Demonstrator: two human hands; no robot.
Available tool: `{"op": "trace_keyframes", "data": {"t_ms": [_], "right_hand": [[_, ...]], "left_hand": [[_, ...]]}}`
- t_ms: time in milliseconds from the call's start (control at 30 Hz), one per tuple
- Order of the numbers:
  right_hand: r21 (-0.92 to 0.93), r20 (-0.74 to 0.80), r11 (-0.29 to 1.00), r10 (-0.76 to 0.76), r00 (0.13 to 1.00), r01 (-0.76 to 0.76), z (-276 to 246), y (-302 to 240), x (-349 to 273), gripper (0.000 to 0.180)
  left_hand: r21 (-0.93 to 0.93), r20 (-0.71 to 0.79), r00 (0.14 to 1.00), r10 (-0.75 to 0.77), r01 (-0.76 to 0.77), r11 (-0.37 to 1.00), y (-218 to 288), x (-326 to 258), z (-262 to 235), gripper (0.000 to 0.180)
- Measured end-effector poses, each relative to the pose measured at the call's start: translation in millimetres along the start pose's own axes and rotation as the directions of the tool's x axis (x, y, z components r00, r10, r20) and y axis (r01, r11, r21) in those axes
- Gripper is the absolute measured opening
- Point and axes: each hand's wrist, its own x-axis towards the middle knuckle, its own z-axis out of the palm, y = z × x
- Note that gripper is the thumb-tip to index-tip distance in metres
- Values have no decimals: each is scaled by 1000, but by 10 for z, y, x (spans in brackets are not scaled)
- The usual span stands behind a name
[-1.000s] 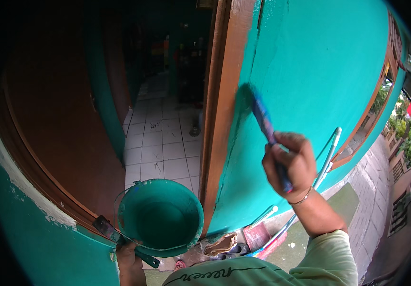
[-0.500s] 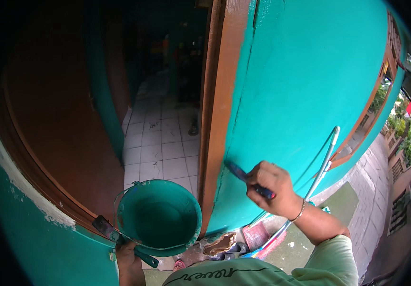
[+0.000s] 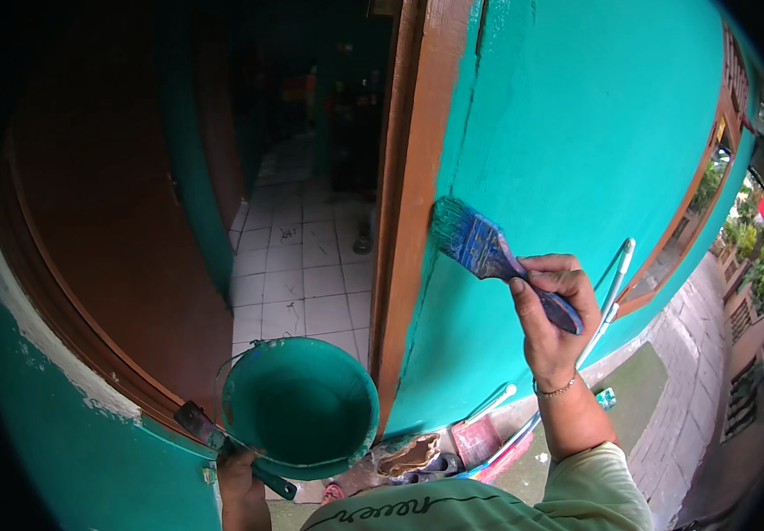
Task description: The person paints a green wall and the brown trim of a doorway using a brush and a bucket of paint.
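My right hand (image 3: 555, 305) grips a paintbrush (image 3: 488, 250) by its dark handle, the thumb along one side. Its paint-covered bristles touch the turquoise wall (image 3: 568, 133) close to the brown door frame (image 3: 409, 177). My left hand (image 3: 239, 478) is closed at the rim of a green paint bucket (image 3: 355, 434), fingers partly hidden. With the bucket it holds a flat tool (image 3: 194, 419) with a dark, stained head and a green handle; whether it is a scraper or a second brush I cannot tell. Inside the bucket is green paint.
A brown door (image 3: 108, 239) stands at the left of a doorway with white floor tiles (image 3: 324, 292). Pale poles (image 3: 617, 283) lean against the wall at the right. Below it lie a pink tray (image 3: 478, 440) and a crumpled bag (image 3: 409, 456). A window (image 3: 687, 217) is farther right.
My right hand has moved right and a little up, turning so the brush's flat side shows. The bristles now touch higher up beside the door frame. The left hand and bucket have barely shifted.
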Motion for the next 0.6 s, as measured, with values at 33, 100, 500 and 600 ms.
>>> {"op": "trace_keyframes", "data": {"t_ms": [33, 100, 500, 600], "right_hand": [[-15, -22, 1000, -23, 1000, 23, 6, 85, -34, 18], [-42, -48, 997, -63, 997, 61, 22, 127, -42, 18], [-153, -65, 978, -153, 986, 142, -36, -29, -21, 19], [-46, -136, 985, -171, 976, 166, -8, -140, 56, 19]], "left_hand": [[2, 2, 1000, 8, -8, 1000, 9, -3, 10, 32], [-4, -5, 999, 33, -33, 999, 27, -22, 40, 31], [-31, -39, 999, -5, 4, 1000, 74, -50, 63, 32], [-34, -15, 1000, 11, -12, 999, 35, -41, 29, 31]]}}
